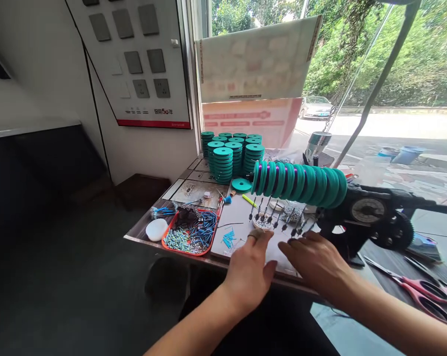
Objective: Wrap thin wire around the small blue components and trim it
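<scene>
My left hand [250,269] is over the front of the white board [223,249], thumb held apart and fingers stretched toward a small round dish of tiny pale pieces [263,223]. It has a ring on one finger. Beside it, my right hand [315,259] is palm down with fingers loosely spread, below a row of dark hanging weights [284,222]; its fingertips are partly hidden. I make out nothing held in either hand. Above the weights, a row of teal spools [299,184] is mounted on a black stand with a round dial [367,210].
An orange tray [212,244] of blue and green small parts lies left, beside a white round lid [156,230]. Stacked teal spools [223,163] stand at the back. Blue slim pieces [228,239] lie on the board. Pink-handled scissors [418,287] rest at right.
</scene>
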Demonstrator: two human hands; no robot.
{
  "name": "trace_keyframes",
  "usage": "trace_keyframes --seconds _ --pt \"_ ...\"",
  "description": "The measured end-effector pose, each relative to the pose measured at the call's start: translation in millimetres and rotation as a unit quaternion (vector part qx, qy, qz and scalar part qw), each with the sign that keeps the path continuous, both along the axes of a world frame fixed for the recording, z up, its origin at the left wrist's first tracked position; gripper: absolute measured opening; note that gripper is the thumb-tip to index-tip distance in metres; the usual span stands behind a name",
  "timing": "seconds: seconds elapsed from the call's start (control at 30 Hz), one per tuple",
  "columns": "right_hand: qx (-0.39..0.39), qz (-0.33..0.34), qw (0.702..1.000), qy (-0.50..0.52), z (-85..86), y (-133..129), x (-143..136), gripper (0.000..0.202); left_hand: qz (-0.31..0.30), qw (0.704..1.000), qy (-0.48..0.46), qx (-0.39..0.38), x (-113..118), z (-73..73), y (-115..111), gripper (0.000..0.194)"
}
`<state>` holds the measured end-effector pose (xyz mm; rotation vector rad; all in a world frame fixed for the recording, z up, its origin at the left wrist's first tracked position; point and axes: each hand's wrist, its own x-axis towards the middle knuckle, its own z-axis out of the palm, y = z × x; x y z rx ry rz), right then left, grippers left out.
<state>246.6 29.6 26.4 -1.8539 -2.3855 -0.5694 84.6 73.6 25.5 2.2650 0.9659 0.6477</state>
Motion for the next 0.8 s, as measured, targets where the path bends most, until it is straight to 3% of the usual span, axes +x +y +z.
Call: trace_keyframes --seconds 0.07,0.2,0.3,0.4,0.5,0.57,0.63,0.8 --pt "0.048 0.037 0.998 0.005 -1.3 -16.3 -3.5 0.023 -0.025 0.995 -0.041 -0.088 -2.0 -3.4 -10.1 0.046" --pt "0.17 0.166 0.97 0.048 -6.9 -43.5 -23.8 0.041 -0.028 0.954 -0.07 -0.291 -31.0 -19.2 -37.8 0.014" --pt "0.145 0.265 0.945 0.126 -18.1 -47.9 -46.9 0.042 0.014 0.935 -0.037 -0.353 -65.7 -29.9 -53.0 0.014" --pt "0.095 0.297 0.932 0.186 -36.3 -43.0 -69.6 0.038 -0.008 0.952 0.027 -0.306 -96.5 -21.1 -48.9 0.009" --pt "0.083 0.268 0.925 0.255 -57.8 -38.8 -85.6 0.036 0.009 0.983 0.052 -0.177 -107.6 4.2 -23.0 0.011" --pt "0.067 0.233 0.922 0.301 -70.2 -38.8 -90.4 0.031 0.075 0.993 0.066 -0.058 -100.9 18.7 2.0 0.016" --pt "0.026 0.211 0.918 0.333 -78.0 -40.1 -90.8 0.024 0.096 0.98 0.156 0.074 -86.3 24.9 27.2 0.014" --pt "-0.029 0.179 0.899 0.398 -79.8 -43.6 -84.7 0.015 0.123 0.958 0.237 0.1 -50.7 15.5 59.9 0.01"
